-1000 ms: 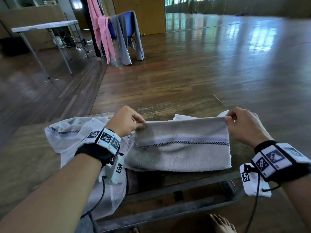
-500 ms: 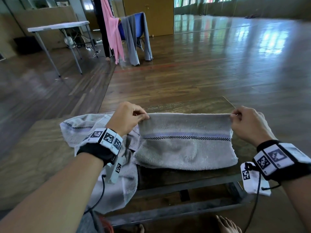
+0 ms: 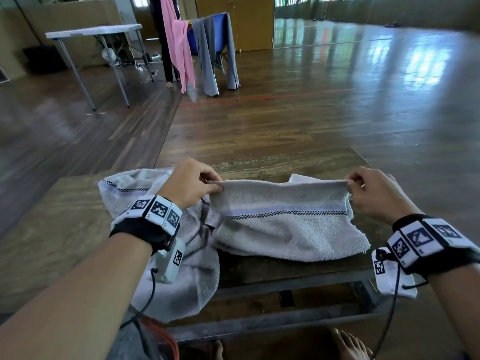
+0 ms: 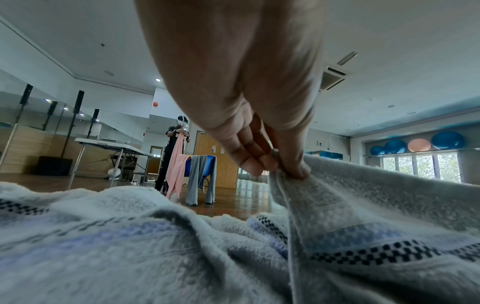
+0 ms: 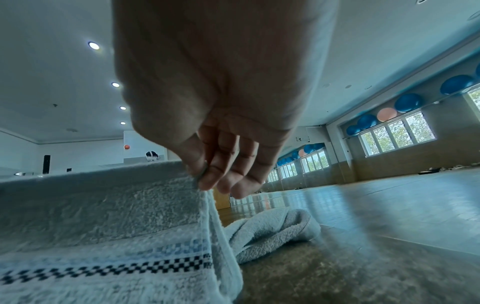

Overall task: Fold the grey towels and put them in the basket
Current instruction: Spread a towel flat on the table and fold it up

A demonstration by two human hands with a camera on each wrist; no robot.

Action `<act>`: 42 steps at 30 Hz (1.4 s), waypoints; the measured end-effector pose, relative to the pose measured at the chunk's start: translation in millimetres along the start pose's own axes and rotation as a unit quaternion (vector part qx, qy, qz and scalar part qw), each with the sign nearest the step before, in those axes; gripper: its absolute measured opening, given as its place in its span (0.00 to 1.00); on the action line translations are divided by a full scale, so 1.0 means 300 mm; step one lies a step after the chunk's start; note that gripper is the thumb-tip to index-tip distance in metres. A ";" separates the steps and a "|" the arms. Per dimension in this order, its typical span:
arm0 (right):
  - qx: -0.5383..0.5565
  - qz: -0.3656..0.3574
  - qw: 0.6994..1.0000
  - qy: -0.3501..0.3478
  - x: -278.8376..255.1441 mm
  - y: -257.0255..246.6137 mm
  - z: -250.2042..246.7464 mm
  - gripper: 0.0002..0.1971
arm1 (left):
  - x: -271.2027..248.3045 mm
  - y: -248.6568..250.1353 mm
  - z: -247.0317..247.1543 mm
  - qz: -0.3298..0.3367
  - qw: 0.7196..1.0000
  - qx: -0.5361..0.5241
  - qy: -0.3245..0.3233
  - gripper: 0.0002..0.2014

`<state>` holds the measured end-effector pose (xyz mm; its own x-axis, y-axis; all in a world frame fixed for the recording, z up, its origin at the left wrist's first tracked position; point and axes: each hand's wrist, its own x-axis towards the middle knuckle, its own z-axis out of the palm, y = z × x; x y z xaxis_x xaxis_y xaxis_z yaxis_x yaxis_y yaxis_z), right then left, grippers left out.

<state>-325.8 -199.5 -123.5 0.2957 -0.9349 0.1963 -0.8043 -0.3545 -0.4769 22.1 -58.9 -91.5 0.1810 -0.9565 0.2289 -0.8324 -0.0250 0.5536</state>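
A grey towel (image 3: 288,224) with a blue and checkered stripe is stretched between my hands above the low wooden table (image 3: 285,162). My left hand (image 3: 192,181) pinches its upper left corner, and my right hand (image 3: 371,189) pinches its upper right corner. The towel's lower part rests on the table. In the left wrist view the thumb and fingers (image 4: 262,162) clamp the towel's edge (image 4: 389,197). In the right wrist view the fingertips (image 5: 207,181) nip the top corner of the towel (image 5: 103,205). A second grey towel (image 3: 130,188) lies crumpled under my left wrist. No basket is in view.
Part of another towel (image 3: 301,178) shows behind the held one on the table. Far off stand a white folding table (image 3: 96,31), a blue chair draped with grey cloth (image 3: 210,48), and a person holding pink cloth (image 3: 176,40). My bare feet (image 3: 348,344) are under the table.
Both hands have kept their pinch on the top corners and lifted the towel's upper edge a little. The crumpled towel at left has not moved.
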 end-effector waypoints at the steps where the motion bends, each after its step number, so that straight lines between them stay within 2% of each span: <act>1: 0.001 -0.013 1.000 -0.010 0.004 0.003 0.011 0.05 | -0.004 -0.008 0.001 -0.008 1.000 -0.003 -0.011 0.04; 4: 0.017 -0.039 0.997 -0.058 0.005 0.003 0.047 0.05 | -0.018 -0.033 0.010 -0.029 0.999 0.001 -0.035 0.05; 6: 0.006 -0.044 0.997 -0.064 0.003 0.004 0.069 0.08 | -0.023 -0.046 0.018 -0.038 0.998 0.011 -0.050 0.04; 14: -0.006 -0.089 0.994 0.060 -0.006 0.008 0.082 0.08 | -0.020 -0.058 0.024 -0.049 0.997 0.020 -0.055 0.04; 21: 0.022 -0.154 0.985 0.077 -0.069 -0.011 -0.042 0.03 | -0.025 -0.014 -0.025 -0.031 0.999 0.005 -0.030 0.03; 27: -0.004 -0.171 0.981 0.096 -0.059 -0.079 -0.314 0.02 | 0.024 0.163 -0.167 0.018 0.999 -0.004 0.041 0.04; 30: -0.007 -0.175 0.976 0.132 0.005 -0.144 -0.454 0.04 | 0.087 0.278 -0.260 -0.008 0.991 -0.064 0.115 0.05; 33: 0.011 -0.162 0.973 0.164 0.057 -0.212 -0.571 0.06 | 0.118 0.397 -0.363 -0.032 0.981 -0.129 0.142 0.04; 35: 0.037 -0.164 0.967 0.194 0.071 -0.251 -0.635 0.06 | 0.123 0.452 -0.422 -0.021 0.976 -0.120 0.178 0.04; 38: 0.073 -0.175 0.955 0.228 0.049 -0.280 -0.691 0.04 | 0.084 0.488 -0.464 0.035 0.964 -0.071 0.253 0.03; 40: 0.085 -0.188 0.952 0.228 0.006 -0.264 -0.699 0.02 | 0.022 0.481 -0.456 0.069 0.960 -0.066 0.262 0.03; 42: 0.116 -0.200 0.955 0.187 -0.053 -0.222 -0.684 0.01 | -0.055 0.446 -0.418 0.074 0.969 -0.074 0.226 0.03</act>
<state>-382.8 -157.6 81.0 0.3156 -0.6685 0.6734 -0.5171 -0.7162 -0.4686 -26.5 -9.9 79.2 0.3039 -0.7211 0.6226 -0.7881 0.1769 0.5896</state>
